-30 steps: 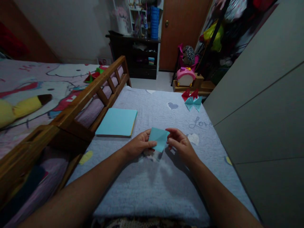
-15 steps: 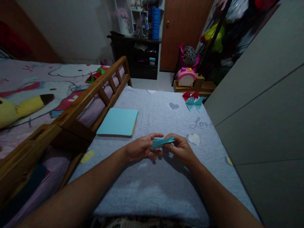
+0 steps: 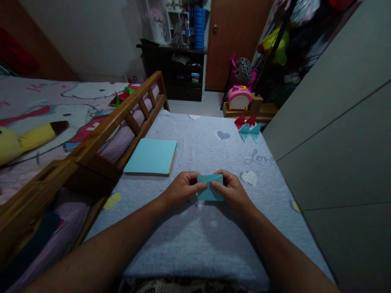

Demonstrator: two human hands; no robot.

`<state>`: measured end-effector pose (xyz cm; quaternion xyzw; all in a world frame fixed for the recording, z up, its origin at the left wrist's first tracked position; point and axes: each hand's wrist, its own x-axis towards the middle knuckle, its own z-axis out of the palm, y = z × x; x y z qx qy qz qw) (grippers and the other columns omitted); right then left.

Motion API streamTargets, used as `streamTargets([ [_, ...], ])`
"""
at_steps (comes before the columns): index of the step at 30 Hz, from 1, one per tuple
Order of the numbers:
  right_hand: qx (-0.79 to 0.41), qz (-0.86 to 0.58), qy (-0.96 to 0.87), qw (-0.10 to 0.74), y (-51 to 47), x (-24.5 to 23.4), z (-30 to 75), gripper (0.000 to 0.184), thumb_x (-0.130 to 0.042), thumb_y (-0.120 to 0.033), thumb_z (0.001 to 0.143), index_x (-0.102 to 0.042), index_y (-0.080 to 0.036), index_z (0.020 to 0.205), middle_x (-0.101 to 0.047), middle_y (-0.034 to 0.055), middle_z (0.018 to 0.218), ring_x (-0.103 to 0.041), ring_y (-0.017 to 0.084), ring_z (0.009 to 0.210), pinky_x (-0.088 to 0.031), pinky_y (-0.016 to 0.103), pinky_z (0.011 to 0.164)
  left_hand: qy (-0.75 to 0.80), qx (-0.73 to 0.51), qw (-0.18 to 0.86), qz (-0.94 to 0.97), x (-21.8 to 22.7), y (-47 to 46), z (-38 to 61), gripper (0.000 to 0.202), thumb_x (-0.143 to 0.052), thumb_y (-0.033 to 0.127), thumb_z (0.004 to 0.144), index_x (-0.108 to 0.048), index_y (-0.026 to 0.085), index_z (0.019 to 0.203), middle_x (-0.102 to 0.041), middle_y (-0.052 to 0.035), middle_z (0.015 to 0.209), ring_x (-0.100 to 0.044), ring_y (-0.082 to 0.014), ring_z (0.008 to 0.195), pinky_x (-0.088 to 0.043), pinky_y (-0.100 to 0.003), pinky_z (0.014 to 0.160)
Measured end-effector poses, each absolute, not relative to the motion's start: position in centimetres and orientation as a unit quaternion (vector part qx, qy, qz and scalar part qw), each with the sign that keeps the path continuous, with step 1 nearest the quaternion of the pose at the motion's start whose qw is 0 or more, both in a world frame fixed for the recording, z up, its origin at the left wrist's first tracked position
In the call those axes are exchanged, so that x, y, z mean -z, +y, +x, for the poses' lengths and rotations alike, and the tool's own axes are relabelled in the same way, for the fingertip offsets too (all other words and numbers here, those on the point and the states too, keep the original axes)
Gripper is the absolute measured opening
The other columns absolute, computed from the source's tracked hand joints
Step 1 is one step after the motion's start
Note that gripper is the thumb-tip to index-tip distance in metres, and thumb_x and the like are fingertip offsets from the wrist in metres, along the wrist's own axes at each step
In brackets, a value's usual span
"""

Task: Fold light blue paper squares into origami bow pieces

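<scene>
A small folded piece of turquoise paper (image 3: 210, 194) is held between both hands, its flat face toward me and a slanting fold line across its upper part. My left hand (image 3: 185, 187) pinches its left side, thumb laid on the front. On the right side my right hand (image 3: 229, 187) grips it the same way, with the thumb near the middle. The fingers behind the paper are partly hidden. To the left lies a stack of square paper (image 3: 152, 156) with a turquoise sheet on top. A turquoise folded paper figure (image 3: 249, 132) and a red one (image 3: 240, 121) sit at the far right.
The hands are above a bed with a pale blue patterned sheet (image 3: 189, 134). A wooden rail (image 3: 119, 126) runs along its left side, beside another bed with a yellow plush toy (image 3: 36, 136). A pale cabinet (image 3: 336, 134) borders the right.
The folded paper has turned from nearly edge-on to flat face toward me. My left hand's spread fingers have closed on its left side, and both thumbs now press the front.
</scene>
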<state>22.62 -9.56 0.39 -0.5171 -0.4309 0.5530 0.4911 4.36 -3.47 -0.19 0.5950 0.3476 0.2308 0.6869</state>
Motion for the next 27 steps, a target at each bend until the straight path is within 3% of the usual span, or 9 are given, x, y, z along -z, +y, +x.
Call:
streamTargets([
  [10,-0.553,-0.536,-0.408,0.491,-9.65,-0.21,22.55,0.031,-0.075,-0.045,0.072,-0.058,-0.018,0.072,-0.048,-0.0055,0.059,-0.043,0.009,0.051,-0.033,0.022,0.048,0.352,-0.23,0.68,0.601,0.45,-3.62,4.34,0.034,-0.07,0.045,0.078,-0.059,0.015,0.068,-0.051,0.0024,0.06,-0.044,-0.0077,0.052,-0.033,-0.019,0.046],
  [27,-0.522,-0.555,-0.402,0.507,-9.75,-0.77,22.41,0.031,-0.071,-0.047,0.076,-0.067,-0.017,0.07,-0.051,-0.0032,0.057,-0.043,0.01,0.052,-0.034,0.023,0.049,0.374,-0.226,0.672,0.598,0.37,-4.07,4.47,0.036,-0.073,0.047,0.075,-0.057,0.015,0.066,-0.05,0.0039,0.054,-0.044,-0.0072,0.047,-0.032,-0.018,0.044],
])
